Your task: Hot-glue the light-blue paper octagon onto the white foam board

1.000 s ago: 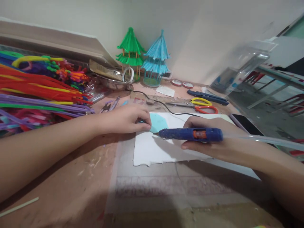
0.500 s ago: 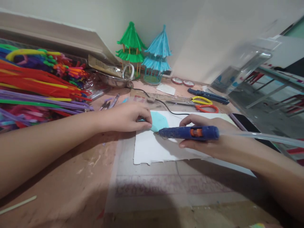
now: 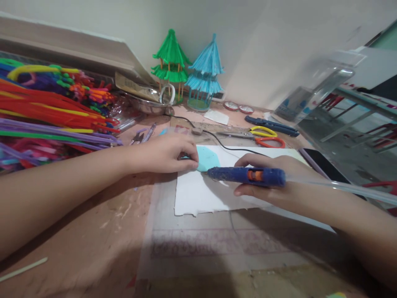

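My left hand (image 3: 167, 153) rests with curled fingers pressed down on the left edge of a light blue paper piece (image 3: 208, 158) that lies on a white sheet (image 3: 201, 194). My right hand (image 3: 273, 182) grips a blue hot glue gun (image 3: 248, 175) held level, its nozzle pointing left and almost touching the blue piece. A clear glue stick (image 3: 341, 187) sticks out of the gun's back end toward the right.
A big pile of coloured pipe cleaners (image 3: 52, 111) fills the left side. At the back stand a green pagoda model (image 3: 170, 62) and a blue pagoda model (image 3: 206, 72), beside a metal bowl (image 3: 149, 103). Scissors (image 3: 263, 136), a black cable (image 3: 217, 138) and a dark phone (image 3: 325, 167) lie nearby.
The glue gun has tipped slightly lower in my right hand, nozzle still at the blue piece. My left hand has stayed put.
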Motion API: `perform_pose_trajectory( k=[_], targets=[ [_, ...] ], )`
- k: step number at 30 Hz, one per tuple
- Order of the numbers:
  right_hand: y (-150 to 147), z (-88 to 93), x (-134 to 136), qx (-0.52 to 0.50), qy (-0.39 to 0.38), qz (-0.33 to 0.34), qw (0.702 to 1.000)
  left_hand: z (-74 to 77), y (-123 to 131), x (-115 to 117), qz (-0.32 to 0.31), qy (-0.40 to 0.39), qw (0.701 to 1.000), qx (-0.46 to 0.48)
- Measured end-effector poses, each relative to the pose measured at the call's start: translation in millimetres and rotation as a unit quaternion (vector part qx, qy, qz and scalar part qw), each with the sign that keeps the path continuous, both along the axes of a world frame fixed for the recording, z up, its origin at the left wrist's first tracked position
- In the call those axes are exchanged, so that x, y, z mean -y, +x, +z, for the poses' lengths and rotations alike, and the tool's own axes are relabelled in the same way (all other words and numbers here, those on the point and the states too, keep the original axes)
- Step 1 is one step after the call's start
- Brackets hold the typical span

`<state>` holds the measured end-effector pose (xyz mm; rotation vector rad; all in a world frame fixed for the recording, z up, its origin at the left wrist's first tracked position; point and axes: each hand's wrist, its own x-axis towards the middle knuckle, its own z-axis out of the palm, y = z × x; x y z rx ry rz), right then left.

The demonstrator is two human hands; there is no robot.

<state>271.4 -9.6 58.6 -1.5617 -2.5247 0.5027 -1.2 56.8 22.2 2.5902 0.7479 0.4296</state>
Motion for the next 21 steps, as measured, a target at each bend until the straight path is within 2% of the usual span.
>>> perform_pose_trajectory(
  k=[7, 15, 21],
  targets=[
    [-3, 8.3, 5, 0.004, -0.01, -0.001, 1.0, -2.0, -1, -2, -0.009, 0.007, 1.0, -0.003],
    [-1, 5.6, -1, -0.003, -0.049, 0.002, 0.999, -2.2, -1, -2, -0.01, 0.003, 1.0, -0.005],
    [-5, 11.9, 2, 0.008, -0.071, -0.019, 0.997, -2.2, -1, -2, -0.006, 0.006, 1.0, 0.0]
  ],
)
